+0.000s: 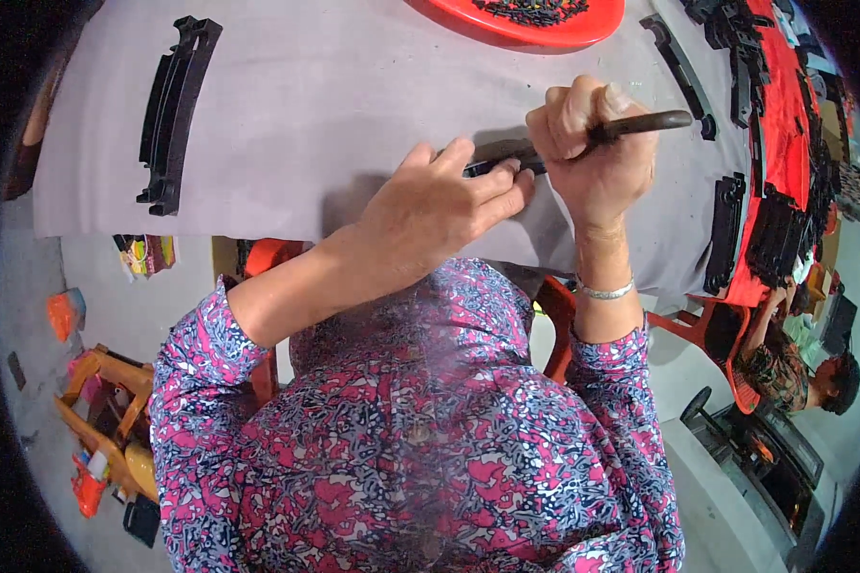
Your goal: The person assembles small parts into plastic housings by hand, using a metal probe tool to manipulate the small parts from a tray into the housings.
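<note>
My left hand (446, 199) bends its fingers over a dark, narrow plastic part (506, 151) on the grey cloth, holding it at the table's near side. Most of that part is hidden by my two hands. Just right of it, my right hand (594, 148) is closed in a fist around a dark rod-like tool (652, 122). The tool's rounded end sticks out to the right; its other end is hidden behind the fingers, so its kind does not show.
A red plate (597, 29) of small black pieces (535, 11) stands at the far edge. Long black plastic parts (177, 115) lie at left, another strip (680, 76) at right. Beyond, more black parts (779, 234) cover a red cloth (784, 143). A person (798, 368) sits at far right.
</note>
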`<state>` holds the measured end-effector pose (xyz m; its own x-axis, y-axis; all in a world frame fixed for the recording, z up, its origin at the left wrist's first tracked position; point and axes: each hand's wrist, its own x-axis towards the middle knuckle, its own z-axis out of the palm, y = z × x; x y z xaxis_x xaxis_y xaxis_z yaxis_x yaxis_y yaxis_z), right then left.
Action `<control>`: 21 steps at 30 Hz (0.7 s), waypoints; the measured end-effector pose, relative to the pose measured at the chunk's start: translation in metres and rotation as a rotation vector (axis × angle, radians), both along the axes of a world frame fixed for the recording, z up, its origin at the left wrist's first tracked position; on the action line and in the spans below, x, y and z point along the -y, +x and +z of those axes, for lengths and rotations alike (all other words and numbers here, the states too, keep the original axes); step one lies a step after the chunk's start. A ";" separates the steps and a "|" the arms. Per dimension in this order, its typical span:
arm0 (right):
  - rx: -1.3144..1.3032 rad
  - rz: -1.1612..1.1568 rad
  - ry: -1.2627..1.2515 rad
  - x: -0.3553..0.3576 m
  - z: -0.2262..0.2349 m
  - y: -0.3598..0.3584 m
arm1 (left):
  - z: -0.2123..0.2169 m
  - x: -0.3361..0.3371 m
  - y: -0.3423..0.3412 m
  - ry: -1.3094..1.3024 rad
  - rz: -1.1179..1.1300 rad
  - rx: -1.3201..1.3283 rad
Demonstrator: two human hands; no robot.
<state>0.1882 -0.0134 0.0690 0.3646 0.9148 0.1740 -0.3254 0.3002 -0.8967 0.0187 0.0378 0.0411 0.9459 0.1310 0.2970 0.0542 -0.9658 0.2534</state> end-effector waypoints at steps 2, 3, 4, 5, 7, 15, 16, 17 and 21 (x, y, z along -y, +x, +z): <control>-0.021 -0.051 0.072 0.002 -0.003 0.004 | 0.001 0.001 0.001 0.007 0.002 0.022; -0.019 -0.052 0.074 0.004 -0.001 0.006 | 0.002 0.002 0.000 0.024 0.010 0.018; -0.132 -0.091 0.054 0.007 0.000 0.009 | 0.002 0.002 0.000 0.042 0.017 0.014; -0.245 -0.129 0.034 0.009 0.001 0.011 | 0.002 0.002 0.000 0.044 0.016 0.015; -0.173 -0.157 -0.007 0.010 0.003 0.014 | 0.003 0.002 0.001 0.051 0.030 0.011; -0.287 -0.103 0.015 0.011 0.000 0.023 | -0.001 0.002 0.003 0.089 0.037 0.011; -0.289 -0.104 0.017 0.011 0.000 0.022 | -0.001 0.001 0.003 0.100 0.031 0.018; -0.246 -0.108 0.021 0.010 0.000 0.021 | -0.002 0.001 0.003 0.102 0.030 0.016; -0.268 -0.130 0.046 0.011 0.001 0.019 | 0.000 0.002 0.004 0.097 0.019 0.038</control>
